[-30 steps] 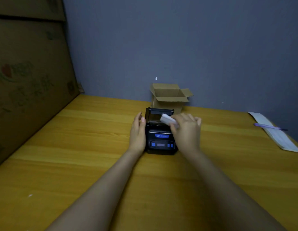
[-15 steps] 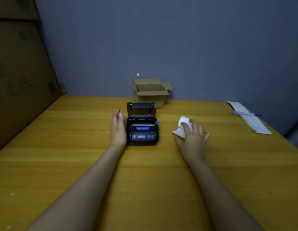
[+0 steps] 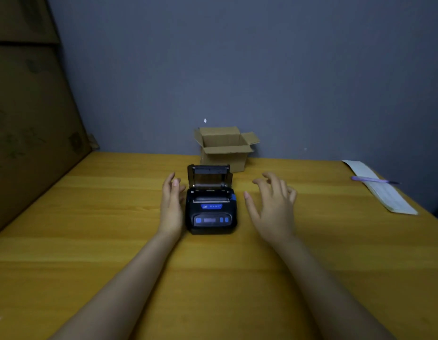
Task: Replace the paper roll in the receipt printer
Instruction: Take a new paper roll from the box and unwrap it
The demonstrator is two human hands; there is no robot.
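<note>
Head view: both of my bare hands flank the open receipt printer, neither holding anything.

Nearest me, two forearms reach out over the yellow wooden table (image 3: 90, 241). My left hand (image 3: 171, 207) lies flat with fingers straight, pressed against the left side of the small black receipt printer with blue buttons (image 3: 211, 212). My right hand (image 3: 271, 209) hovers just beside the printer's right side, fingers spread and slightly curled, empty and apart from it. The printer's lid (image 3: 209, 176) stands upright, and the paper bay below looks dark; I cannot tell whether a roll sits inside. Behind it stands an open brown cardboard box (image 3: 225, 149) against the grey wall. Far right, a purple pen (image 3: 375, 180) lies across a long white paper pad (image 3: 382, 190).
</note>
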